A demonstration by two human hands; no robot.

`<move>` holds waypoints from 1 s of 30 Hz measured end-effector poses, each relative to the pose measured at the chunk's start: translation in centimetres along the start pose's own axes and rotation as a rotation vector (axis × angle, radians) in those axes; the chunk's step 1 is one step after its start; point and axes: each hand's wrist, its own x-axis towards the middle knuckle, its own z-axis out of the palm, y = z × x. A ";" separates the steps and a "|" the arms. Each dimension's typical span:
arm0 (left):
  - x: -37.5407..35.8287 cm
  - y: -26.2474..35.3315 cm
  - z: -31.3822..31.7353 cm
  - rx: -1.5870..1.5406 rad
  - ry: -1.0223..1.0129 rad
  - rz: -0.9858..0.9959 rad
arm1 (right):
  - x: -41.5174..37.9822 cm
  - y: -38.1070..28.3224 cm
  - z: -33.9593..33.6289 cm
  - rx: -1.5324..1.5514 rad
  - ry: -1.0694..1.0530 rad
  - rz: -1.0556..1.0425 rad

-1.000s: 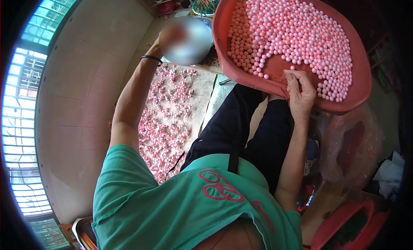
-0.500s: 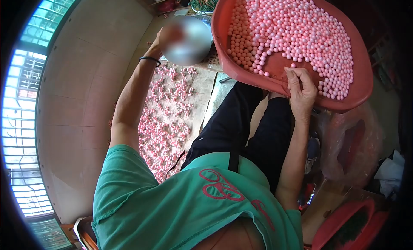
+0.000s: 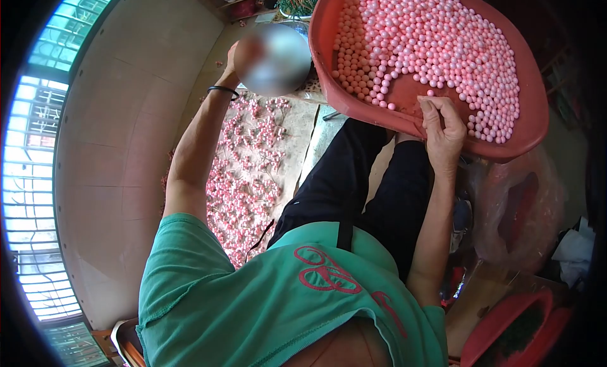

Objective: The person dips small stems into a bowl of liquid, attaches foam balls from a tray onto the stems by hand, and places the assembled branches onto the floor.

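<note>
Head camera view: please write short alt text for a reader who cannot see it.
A person's right hand rests on the near rim of a red basin full of pink beads. The left hand is raised and partly blurred, above beaded pink sprigs spread on a mat.

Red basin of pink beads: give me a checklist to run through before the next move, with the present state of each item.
1. Red basin resting on the lap, tilted toward the person: ok.
2. Pink beads inside the basin, none seen spilling over the rim: ok.
3. Right hand at the near rim, fingertips among the beads: ok.
4. Bead pinched in the right fingers: cannot tell.
5. Left hand raised away from the basin, partly hidden by a blurred patch; what it holds: cannot tell.
6. Beaded stems lying spread on the mat beside the left leg: ok.
</note>
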 end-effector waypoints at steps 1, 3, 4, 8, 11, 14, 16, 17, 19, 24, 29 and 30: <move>0.1 -0.2 0.2 -0.024 0.017 0.012 | 0.0 0.2 0.0 -0.005 0.001 -0.010; 0.2 -0.3 0.3 -0.070 0.050 0.037 | 0.0 0.3 0.0 -0.007 0.002 -0.011; 0.1 -0.1 0.4 -0.095 0.044 0.028 | 0.0 0.1 0.0 -0.005 0.002 -0.001; -0.7 0.5 0.5 -0.193 0.008 -0.003 | 0.0 -0.1 0.0 0.000 0.001 0.019; -1.1 1.1 0.2 -0.227 -0.017 -0.025 | 0.0 -0.1 0.0 -0.002 0.001 0.018; -1.2 0.8 -0.1 -0.258 -0.041 -0.017 | 0.0 0.2 0.0 -0.022 0.007 -0.027; -1.2 0.9 -0.2 -0.254 -0.049 -0.011 | 0.0 0.3 0.0 -0.024 0.008 -0.021; -1.3 1.0 -0.1 -0.237 -0.047 -0.015 | 0.0 0.3 0.0 -0.025 0.009 -0.018; -1.4 1.2 -0.2 -0.210 -0.054 -0.019 | 0.0 0.1 0.0 -0.011 0.007 0.001; -1.2 0.8 -0.6 -0.180 -0.095 -0.046 | 0.0 -0.1 0.0 0.004 0.004 0.017; -0.5 0.5 -1.0 -0.081 -0.137 -0.107 | 0.0 -0.1 0.0 0.005 0.007 0.028; -0.5 0.7 -1.1 -0.055 -0.147 -0.117 | 0.0 -0.1 0.0 0.003 0.007 0.030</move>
